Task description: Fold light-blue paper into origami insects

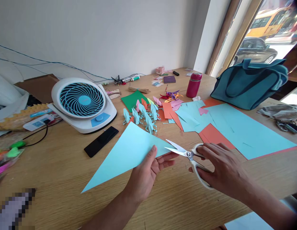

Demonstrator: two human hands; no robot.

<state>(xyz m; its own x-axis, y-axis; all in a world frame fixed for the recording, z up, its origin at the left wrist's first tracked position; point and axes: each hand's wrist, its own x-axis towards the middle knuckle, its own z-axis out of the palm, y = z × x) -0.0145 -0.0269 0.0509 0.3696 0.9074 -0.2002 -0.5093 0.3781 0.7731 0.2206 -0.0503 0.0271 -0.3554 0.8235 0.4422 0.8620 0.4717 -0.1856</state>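
A person's left grip [150,167] holds a pale blue paper triangle [129,153] over the bench [67,204], thumb above, fingers beneath. The right grip [220,167] wraps around scissors [188,154], blades parted at the triangle's right corner. A clean cut probably needs taut paper and fingertips clear of the blades.

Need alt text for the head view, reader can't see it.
A person's left hand holds a light-blue paper triangle while the right hand holds open white-handled scissors at the paper's right corner. On the wooden table beyond: folded paper figures and colored sheets, a white desk fan to the left, a magenta bottle and teal bag to the right.
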